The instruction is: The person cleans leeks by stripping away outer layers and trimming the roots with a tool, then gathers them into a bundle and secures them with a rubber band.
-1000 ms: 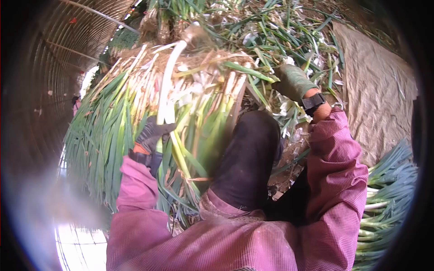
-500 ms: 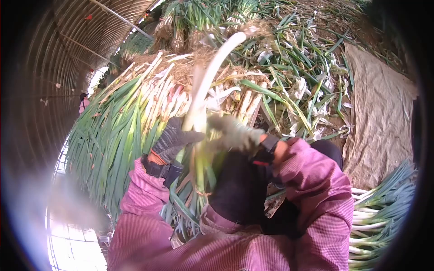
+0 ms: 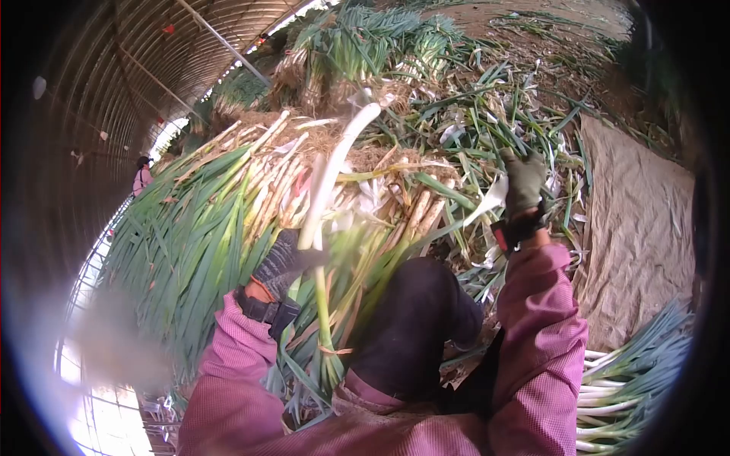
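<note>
My left hand (image 3: pixel 281 264), in a dark grey knitted glove, is closed around a green onion (image 3: pixel 334 173). The onion's thick white stem points up with its roots at the top, and its green part hangs down toward my lap. My right hand (image 3: pixel 524 181), in an olive glove, is raised to the right over scattered leaves, with its fingers curled. A pale strip of peeled leaf (image 3: pixel 487 201) hangs at its left side, its upper end against the glove. A large pile of unpeeled green onions (image 3: pixel 205 220) lies just beyond my left hand.
Bundled onions (image 3: pixel 353 49) stand at the back. Discarded leaves (image 3: pixel 487 106) cover the ground at centre right. A brown cloth (image 3: pixel 635 228) lies at the right, above cleaned onions (image 3: pixel 620 391). A person (image 3: pixel 142 176) is far off at the left.
My right hand has moved from beside the onion out to the right and up, with a pale leaf strip now at it. My left hand still holds the onion, slightly lower in view.
</note>
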`<state>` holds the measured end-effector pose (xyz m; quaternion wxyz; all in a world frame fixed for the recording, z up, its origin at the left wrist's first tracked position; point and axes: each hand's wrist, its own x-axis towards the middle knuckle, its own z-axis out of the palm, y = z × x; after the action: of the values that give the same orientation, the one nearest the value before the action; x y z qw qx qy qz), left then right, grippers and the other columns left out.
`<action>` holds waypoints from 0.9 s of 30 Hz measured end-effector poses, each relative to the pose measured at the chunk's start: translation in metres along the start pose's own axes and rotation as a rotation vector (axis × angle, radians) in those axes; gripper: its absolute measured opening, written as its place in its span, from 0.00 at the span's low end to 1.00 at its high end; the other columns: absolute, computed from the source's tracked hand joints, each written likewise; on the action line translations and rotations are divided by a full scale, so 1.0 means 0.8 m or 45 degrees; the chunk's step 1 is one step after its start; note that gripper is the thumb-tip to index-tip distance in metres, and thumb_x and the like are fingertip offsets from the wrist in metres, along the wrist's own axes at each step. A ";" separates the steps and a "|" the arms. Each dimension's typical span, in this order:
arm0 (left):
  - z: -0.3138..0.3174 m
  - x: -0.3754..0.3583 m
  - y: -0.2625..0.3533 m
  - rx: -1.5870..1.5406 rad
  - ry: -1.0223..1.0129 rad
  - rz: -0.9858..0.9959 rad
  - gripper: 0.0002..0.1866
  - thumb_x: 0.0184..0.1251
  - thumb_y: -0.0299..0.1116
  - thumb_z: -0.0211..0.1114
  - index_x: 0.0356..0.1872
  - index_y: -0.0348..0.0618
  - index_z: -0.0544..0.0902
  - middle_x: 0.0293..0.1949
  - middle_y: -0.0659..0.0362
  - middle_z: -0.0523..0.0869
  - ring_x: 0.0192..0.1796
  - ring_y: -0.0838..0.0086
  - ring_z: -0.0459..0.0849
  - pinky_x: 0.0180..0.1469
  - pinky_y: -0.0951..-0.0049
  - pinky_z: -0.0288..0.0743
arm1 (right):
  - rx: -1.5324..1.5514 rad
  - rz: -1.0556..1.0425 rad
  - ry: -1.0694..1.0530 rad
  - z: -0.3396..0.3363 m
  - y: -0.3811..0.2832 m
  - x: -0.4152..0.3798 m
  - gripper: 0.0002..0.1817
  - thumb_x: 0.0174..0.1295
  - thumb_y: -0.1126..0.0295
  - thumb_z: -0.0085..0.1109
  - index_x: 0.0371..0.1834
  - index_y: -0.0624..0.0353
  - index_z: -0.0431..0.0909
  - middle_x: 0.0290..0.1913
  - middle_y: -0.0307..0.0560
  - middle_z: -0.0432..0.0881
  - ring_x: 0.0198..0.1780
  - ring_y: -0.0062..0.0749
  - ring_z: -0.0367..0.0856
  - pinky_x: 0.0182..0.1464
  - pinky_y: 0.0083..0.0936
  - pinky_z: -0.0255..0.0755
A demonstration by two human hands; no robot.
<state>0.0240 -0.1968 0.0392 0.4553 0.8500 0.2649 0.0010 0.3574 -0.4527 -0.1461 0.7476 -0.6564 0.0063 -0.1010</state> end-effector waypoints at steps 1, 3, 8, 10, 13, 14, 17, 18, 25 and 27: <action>0.009 0.006 -0.003 0.067 -0.026 0.016 0.13 0.50 0.28 0.72 0.37 0.36 0.82 0.22 0.60 0.80 0.19 0.78 0.77 0.21 0.78 0.71 | -0.357 -0.569 0.124 0.019 -0.008 -0.040 0.36 0.56 0.56 0.69 0.64 0.65 0.68 0.61 0.56 0.72 0.63 0.45 0.70 0.67 0.38 0.65; 0.030 0.016 -0.013 0.216 -0.083 0.037 0.13 0.50 0.30 0.73 0.37 0.37 0.83 0.22 0.60 0.81 0.21 0.79 0.78 0.23 0.78 0.72 | -0.662 -1.172 -0.164 0.019 -0.096 -0.113 0.31 0.52 0.69 0.67 0.62 0.57 0.70 0.66 0.53 0.66 0.72 0.46 0.59 0.75 0.44 0.49; 0.100 0.005 -0.007 0.282 -0.563 -0.025 0.17 0.56 0.37 0.71 0.43 0.37 0.82 0.30 0.56 0.85 0.29 0.76 0.82 0.30 0.77 0.76 | -1.108 -1.919 -0.393 0.014 -0.108 -0.177 0.30 0.53 0.70 0.57 0.64 0.46 0.71 0.64 0.43 0.69 0.69 0.41 0.63 0.74 0.53 0.47; 0.123 -0.007 -0.002 0.006 -0.795 -0.009 0.19 0.60 0.38 0.68 0.47 0.34 0.80 0.34 0.52 0.86 0.32 0.73 0.84 0.33 0.75 0.78 | -0.976 -1.891 -0.513 0.005 -0.111 -0.177 0.28 0.53 0.69 0.56 0.63 0.47 0.74 0.65 0.44 0.69 0.70 0.41 0.63 0.74 0.54 0.47; 0.111 -0.001 -0.008 -0.764 -0.794 -0.375 0.19 0.65 0.39 0.63 0.48 0.32 0.79 0.36 0.49 0.85 0.35 0.67 0.85 0.38 0.68 0.80 | -0.855 -1.974 -0.426 0.000 -0.115 -0.175 0.21 0.51 0.66 0.53 0.50 0.49 0.80 0.57 0.40 0.75 0.65 0.40 0.71 0.72 0.52 0.56; 0.109 0.001 -0.009 -1.017 -0.773 -0.513 0.19 0.66 0.39 0.62 0.48 0.31 0.78 0.37 0.48 0.85 0.36 0.65 0.86 0.40 0.66 0.80 | -0.834 -1.980 -0.469 0.000 -0.116 -0.176 0.21 0.50 0.66 0.54 0.50 0.51 0.80 0.55 0.42 0.76 0.63 0.41 0.72 0.72 0.52 0.56; 0.127 0.025 0.003 -0.487 -0.718 -0.116 0.17 0.64 0.36 0.63 0.45 0.32 0.80 0.36 0.50 0.85 0.37 0.67 0.85 0.41 0.68 0.80 | -0.763 -1.981 -0.611 0.000 -0.114 -0.189 0.21 0.48 0.64 0.56 0.47 0.55 0.81 0.51 0.48 0.79 0.59 0.45 0.76 0.71 0.51 0.59; 0.131 0.042 -0.012 -0.430 -0.716 -0.006 0.14 0.61 0.33 0.64 0.42 0.32 0.81 0.36 0.51 0.85 0.38 0.68 0.85 0.42 0.70 0.79 | -0.752 -1.972 -0.662 -0.002 -0.113 -0.195 0.21 0.47 0.63 0.57 0.46 0.56 0.81 0.49 0.50 0.79 0.57 0.46 0.77 0.71 0.51 0.60; 0.166 0.057 -0.003 0.084 -0.568 0.285 0.22 0.57 0.29 0.60 0.54 0.30 0.75 0.44 0.53 0.83 0.45 0.70 0.82 0.50 0.74 0.75 | -0.914 -1.688 -0.981 -0.039 -0.103 -0.223 0.07 0.44 0.64 0.61 0.28 0.48 0.81 0.25 0.35 0.78 0.33 0.35 0.79 0.44 0.42 0.70; 0.175 0.029 -0.003 0.038 -0.650 0.329 0.24 0.56 0.29 0.59 0.56 0.30 0.74 0.45 0.54 0.82 0.46 0.70 0.82 0.51 0.74 0.75 | -1.204 -1.532 -1.102 -0.064 -0.117 -0.241 0.04 0.42 0.64 0.63 0.22 0.46 0.81 0.25 0.35 0.78 0.31 0.35 0.79 0.41 0.39 0.70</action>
<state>0.0770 -0.2933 -0.0504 0.4909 0.8561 0.0312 -0.1589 0.1478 -0.4834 -0.0847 0.1540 -0.7700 -0.5836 -0.2070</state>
